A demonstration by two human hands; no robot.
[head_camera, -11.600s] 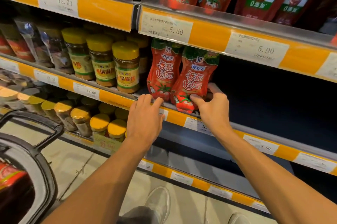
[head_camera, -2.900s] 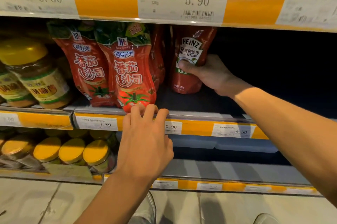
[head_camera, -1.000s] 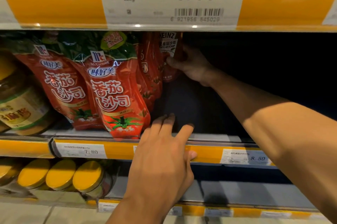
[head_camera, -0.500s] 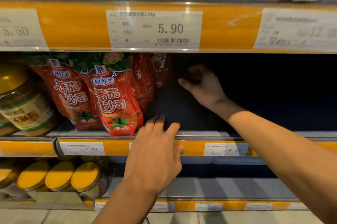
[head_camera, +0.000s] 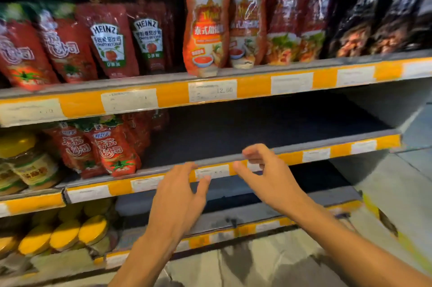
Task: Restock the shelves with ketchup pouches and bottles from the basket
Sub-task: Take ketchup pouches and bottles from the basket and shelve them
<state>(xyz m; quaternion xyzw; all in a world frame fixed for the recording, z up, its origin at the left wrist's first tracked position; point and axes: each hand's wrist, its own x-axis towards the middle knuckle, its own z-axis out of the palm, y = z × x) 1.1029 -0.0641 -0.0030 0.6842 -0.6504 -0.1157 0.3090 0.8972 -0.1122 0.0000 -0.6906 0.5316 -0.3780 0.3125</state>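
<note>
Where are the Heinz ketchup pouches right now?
In the head view, the Heinz pouches stand on the upper shelf, left of centre, between the red tomato pouches and a tall orange sauce pouch.

yellow-lid jars (head_camera: 63,235) btm-left | dark pouches (head_camera: 374,17) top-right; orange price strips (head_camera: 252,86)

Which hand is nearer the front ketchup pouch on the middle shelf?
Left. The left hand hovers just right of and below the pouch; the right hand is farther right, before the bare shelf.
</note>
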